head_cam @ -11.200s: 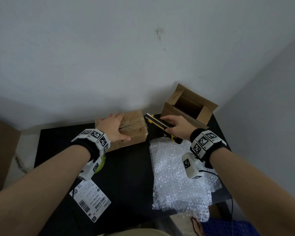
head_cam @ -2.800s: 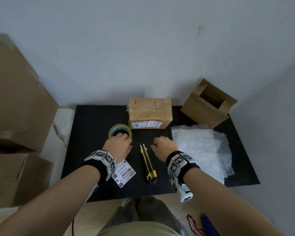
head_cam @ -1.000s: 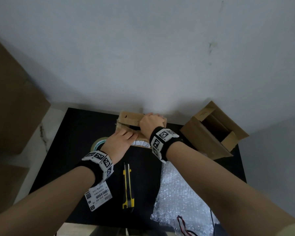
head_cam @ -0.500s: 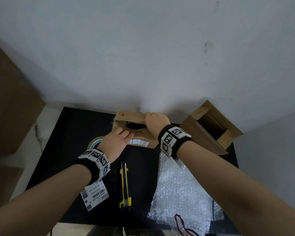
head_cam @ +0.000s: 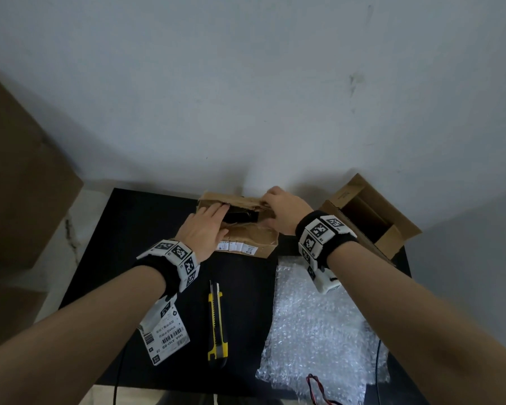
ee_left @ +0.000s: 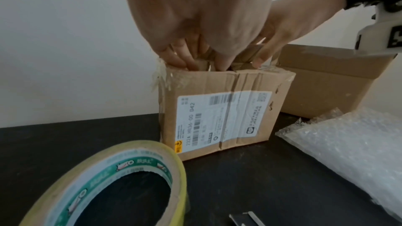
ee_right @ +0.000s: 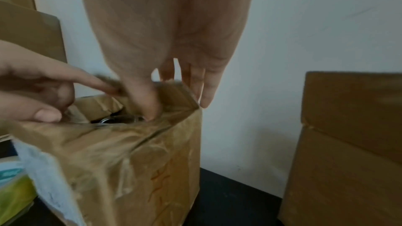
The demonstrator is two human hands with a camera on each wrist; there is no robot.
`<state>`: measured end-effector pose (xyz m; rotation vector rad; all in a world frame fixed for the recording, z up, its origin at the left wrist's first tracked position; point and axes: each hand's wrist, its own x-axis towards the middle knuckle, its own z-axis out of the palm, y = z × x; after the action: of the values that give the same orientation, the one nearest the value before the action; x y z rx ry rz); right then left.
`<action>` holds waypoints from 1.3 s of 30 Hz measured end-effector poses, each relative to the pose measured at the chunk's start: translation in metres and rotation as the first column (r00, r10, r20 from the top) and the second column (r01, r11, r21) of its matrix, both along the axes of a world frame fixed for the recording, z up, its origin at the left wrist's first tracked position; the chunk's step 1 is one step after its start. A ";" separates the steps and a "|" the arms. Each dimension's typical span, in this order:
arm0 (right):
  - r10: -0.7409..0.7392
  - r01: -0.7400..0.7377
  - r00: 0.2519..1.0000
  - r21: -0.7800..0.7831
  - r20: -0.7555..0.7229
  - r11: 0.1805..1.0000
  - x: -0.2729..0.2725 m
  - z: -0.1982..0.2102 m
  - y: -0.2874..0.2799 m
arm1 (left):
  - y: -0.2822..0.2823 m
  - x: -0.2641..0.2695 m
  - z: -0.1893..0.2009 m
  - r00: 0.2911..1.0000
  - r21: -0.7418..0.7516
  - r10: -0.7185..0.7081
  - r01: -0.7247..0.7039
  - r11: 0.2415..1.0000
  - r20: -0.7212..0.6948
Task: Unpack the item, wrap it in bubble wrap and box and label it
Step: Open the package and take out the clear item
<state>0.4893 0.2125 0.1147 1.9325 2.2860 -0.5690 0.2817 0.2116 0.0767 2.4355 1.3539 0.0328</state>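
The taped brown package [head_cam: 254,244] stands at the back of the black table [head_cam: 135,229] with its top flaps pulled apart. Something dark [head_cam: 240,218] lies inside; a metallic glint of it [ee_right: 117,119] shows in the right wrist view. My left hand [head_cam: 202,229] lies on the near flap, its fingers [ee_left: 185,57] reaching straight down into the opening. My right hand [head_cam: 281,211] pinches the far flap, thumb [ee_right: 150,106] inside and fingers behind. A sheet of bubble wrap [head_cam: 319,325] lies at the right.
An empty open box [head_cam: 351,191] stands at the back right. A yellow utility knife [head_cam: 216,320] and a shipping label [head_cam: 164,337] lie near the front edge. A tape roll [ee_left: 139,152] sits left of the package. Big cardboard boxes [head_cam: 21,185] stand off the table's left.
Over the last second both hands have stayed on the package. The right hand slid right along the far flap and the opening gapes wider. The left fingers went deeper in.
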 end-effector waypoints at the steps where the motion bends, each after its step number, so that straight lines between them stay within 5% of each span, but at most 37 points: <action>1: -0.040 0.040 0.999 0.014 -0.016 0.999 0.004 0.000 0.001 | 0.001 0.000 0.001 1.000 -0.025 0.007 -0.006 1.000 0.023; 7: -0.397 0.396 0.875 -0.062 -0.276 0.916 0.015 -0.004 0.014 | 0.003 -0.001 0.005 0.997 -0.079 -0.050 0.045 0.996 -0.057; 12: -0.449 0.498 0.836 0.094 -0.314 0.862 0.010 0.005 0.004 | 0.009 -0.006 0.017 0.990 -0.021 -0.076 0.074 0.997 -0.118; 18: -0.266 0.306 0.908 0.078 -0.324 0.949 0.000 0.007 -0.040 | 0.013 -0.026 0.023 0.999 -0.069 -0.027 0.026 0.997 -0.020; 22: -0.127 0.125 0.973 -0.024 -0.192 0.992 -0.002 -0.001 -0.048 | 0.012 -0.038 0.025 0.998 -0.107 -0.051 0.048 0.993 -0.033; 36: -0.155 0.155 0.988 -0.158 0.010 0.975 -0.008 0.009 -0.029 | 0.027 -0.028 0.031 0.992 -0.231 -0.052 0.025 0.973 -0.115; 39: -0.137 0.136 0.991 -0.135 0.001 0.981 -0.008 0.009 -0.028 | 0.025 -0.028 0.034 0.982 -0.153 -0.101 0.076 0.985 -0.158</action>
<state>0.4813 0.1847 0.1233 2.0351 2.0712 -0.7267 0.2535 0.2365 0.1102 2.4147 1.2639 -0.2877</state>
